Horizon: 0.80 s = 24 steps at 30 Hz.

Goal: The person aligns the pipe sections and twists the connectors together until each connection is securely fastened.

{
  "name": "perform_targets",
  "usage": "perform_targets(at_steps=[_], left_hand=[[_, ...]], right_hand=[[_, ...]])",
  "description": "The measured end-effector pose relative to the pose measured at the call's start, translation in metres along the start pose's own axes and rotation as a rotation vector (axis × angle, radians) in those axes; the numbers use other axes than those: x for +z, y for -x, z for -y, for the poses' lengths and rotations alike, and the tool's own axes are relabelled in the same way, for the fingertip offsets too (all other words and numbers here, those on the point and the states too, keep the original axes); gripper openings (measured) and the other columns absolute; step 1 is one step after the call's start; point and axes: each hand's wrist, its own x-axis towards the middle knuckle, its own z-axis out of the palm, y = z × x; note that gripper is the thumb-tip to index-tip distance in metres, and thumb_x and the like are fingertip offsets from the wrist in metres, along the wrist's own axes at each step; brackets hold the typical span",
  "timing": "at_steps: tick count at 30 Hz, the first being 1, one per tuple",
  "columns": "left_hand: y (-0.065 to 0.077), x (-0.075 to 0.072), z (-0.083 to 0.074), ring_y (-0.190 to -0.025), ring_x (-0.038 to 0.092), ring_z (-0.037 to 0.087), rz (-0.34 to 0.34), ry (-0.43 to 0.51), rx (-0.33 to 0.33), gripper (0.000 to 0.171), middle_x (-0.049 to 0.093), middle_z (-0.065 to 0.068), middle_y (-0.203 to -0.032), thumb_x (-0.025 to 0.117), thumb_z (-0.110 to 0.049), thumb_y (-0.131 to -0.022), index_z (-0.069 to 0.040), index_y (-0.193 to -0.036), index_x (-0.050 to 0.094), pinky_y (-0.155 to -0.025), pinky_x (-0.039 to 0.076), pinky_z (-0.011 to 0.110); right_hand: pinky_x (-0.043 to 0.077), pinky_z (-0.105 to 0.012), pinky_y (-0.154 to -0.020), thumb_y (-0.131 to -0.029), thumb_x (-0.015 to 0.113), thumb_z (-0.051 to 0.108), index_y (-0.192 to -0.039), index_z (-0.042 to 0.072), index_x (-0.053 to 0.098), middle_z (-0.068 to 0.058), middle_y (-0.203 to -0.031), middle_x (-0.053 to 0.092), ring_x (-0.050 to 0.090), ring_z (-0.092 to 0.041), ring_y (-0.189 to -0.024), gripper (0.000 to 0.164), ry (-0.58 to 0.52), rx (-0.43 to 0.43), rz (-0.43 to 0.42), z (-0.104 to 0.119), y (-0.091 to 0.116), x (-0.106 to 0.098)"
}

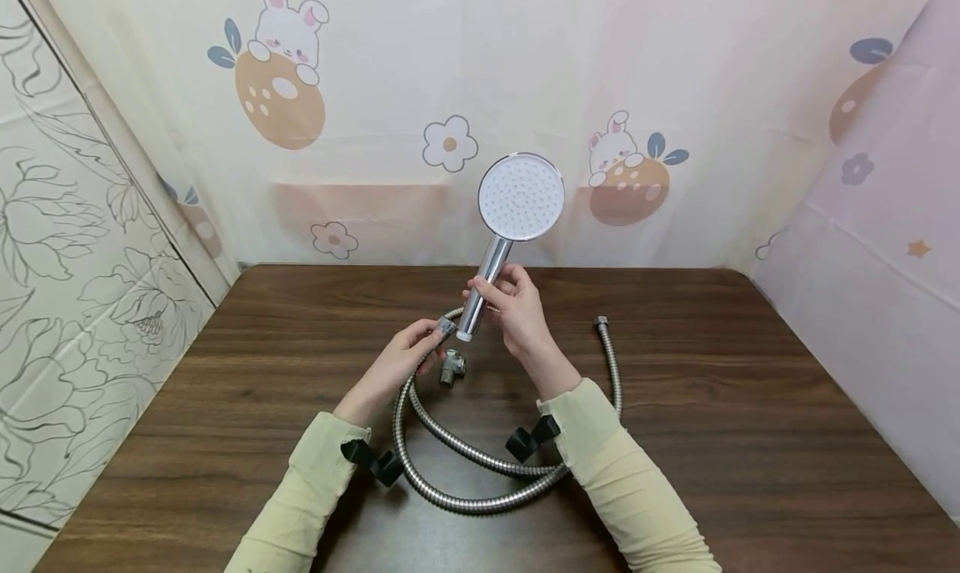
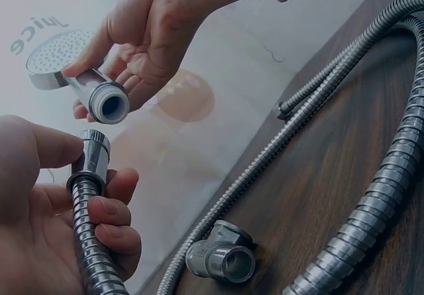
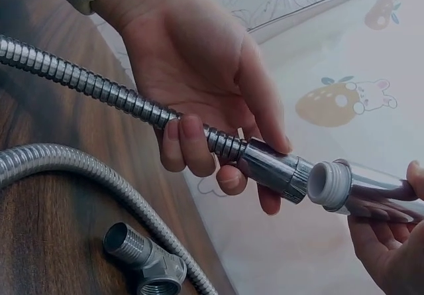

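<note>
My right hand [image 1: 519,310] grips the chrome handle of a shower head [image 1: 521,198], its round white spray face tilted up. The handle's lower end shows a white threaded neck [image 3: 329,183]. With thumb and fingers, my left hand [image 1: 401,360] pinches the chrome end nut [image 2: 95,152] of a ribbed metal shower hose [image 1: 480,505]. Nut and threaded neck lie close to each other; a small gap shows between them in the left wrist view. Below the hands, a metal angle valve [image 1: 452,368] with threaded ports lies on the table.
The hose loops across the brown wooden table [image 1: 750,439], and its other end [image 1: 602,321] lies to the right. A patterned curtain [image 1: 390,81] hangs behind the table's far edge. Black wrist mounts [image 1: 532,439] sit at both cuffs.
</note>
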Motion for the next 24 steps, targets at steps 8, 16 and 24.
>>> perform_targets(at_steps=[8, 16, 24], left_hand=[[0.0014, -0.0003, -0.0017, -0.054, 0.037, 0.012, 0.018, 0.002, 0.028, 0.026, 0.052, 0.019, -0.087, 0.045, -0.019, -0.096, -0.002, -0.115, 0.048, -0.051, 0.030, 0.025], [0.0035, -0.0008, -0.0038, -0.057, 0.040, 0.013, 0.035, -0.002, 0.027, 0.027, 0.055, 0.023, -0.091, 0.046, -0.016, -0.096, -0.001, -0.118, 0.047, -0.054, 0.034, 0.024], [0.0028, -0.0016, 0.0006, -0.059, 0.043, 0.012, 0.062, 0.011, 0.071, 0.026, 0.055, 0.008, -0.086, 0.045, -0.014, -0.096, -0.001, -0.117, 0.046, -0.057, 0.037, 0.023]], right_hand=[[0.051, -0.030, -0.071, -0.087, 0.057, 0.002, -0.109, 0.007, 0.043, -0.003, -0.084, 0.064, 0.065, -0.020, -0.081, 0.026, -0.033, -0.033, 0.008, 0.0027, 0.0006, 0.0013], [0.052, -0.031, -0.070, -0.087, 0.057, 0.002, -0.106, 0.008, 0.043, -0.007, -0.088, 0.062, 0.065, -0.024, -0.085, 0.024, -0.053, -0.029, 0.007, 0.0029, -0.0017, -0.0013], [0.053, -0.031, -0.066, -0.087, 0.057, 0.000, -0.102, 0.008, 0.043, -0.006, -0.084, 0.063, 0.066, -0.020, -0.079, 0.022, -0.069, -0.061, 0.010, 0.0034, -0.0035, 0.0013]])
